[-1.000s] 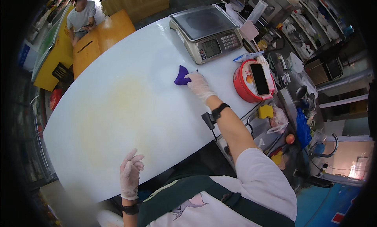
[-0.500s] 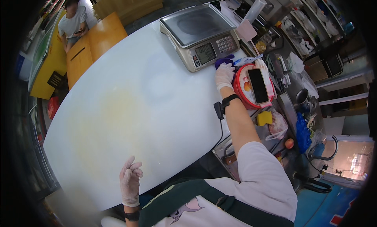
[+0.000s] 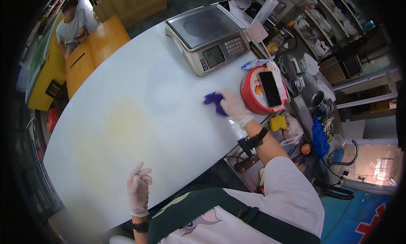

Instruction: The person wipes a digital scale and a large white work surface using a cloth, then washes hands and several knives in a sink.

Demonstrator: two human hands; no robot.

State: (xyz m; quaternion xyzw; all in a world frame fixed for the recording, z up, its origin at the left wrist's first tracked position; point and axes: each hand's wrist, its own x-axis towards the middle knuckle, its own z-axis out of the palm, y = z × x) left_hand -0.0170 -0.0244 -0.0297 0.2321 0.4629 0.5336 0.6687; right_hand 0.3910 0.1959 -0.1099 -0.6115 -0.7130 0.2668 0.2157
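My right hand [image 3: 233, 105], in a thin clear glove, grips a bunched purple cloth [image 3: 215, 102] on the white table [image 3: 169, 130]. The cloth's edges blur with motion. Just right of that hand stands a round red tin [image 3: 249, 90], with a black smartphone [image 3: 270, 89] on its lid. A silver digital scale [image 3: 207, 37] sits farther back on the table. My left hand [image 3: 138, 189], gloved too, hovers near the table's front edge at the lower left. Its fingers are loosely bent and apart, and it holds nothing.
A blue-and-white packet [image 3: 256, 63] lies behind the tin. Right of the table, a cluttered counter holds a yellow sponge [image 3: 278, 123], a blue plastic bag [image 3: 320, 138] and a metal cup [image 3: 317, 98]. A person [image 3: 72, 28] sits by a wooden table [image 3: 101, 45] at the far left.
My right hand has come from between the scale and tin toward me and slightly left, bringing the purple cloth onto the open tabletop. My left hand stays nearly still.
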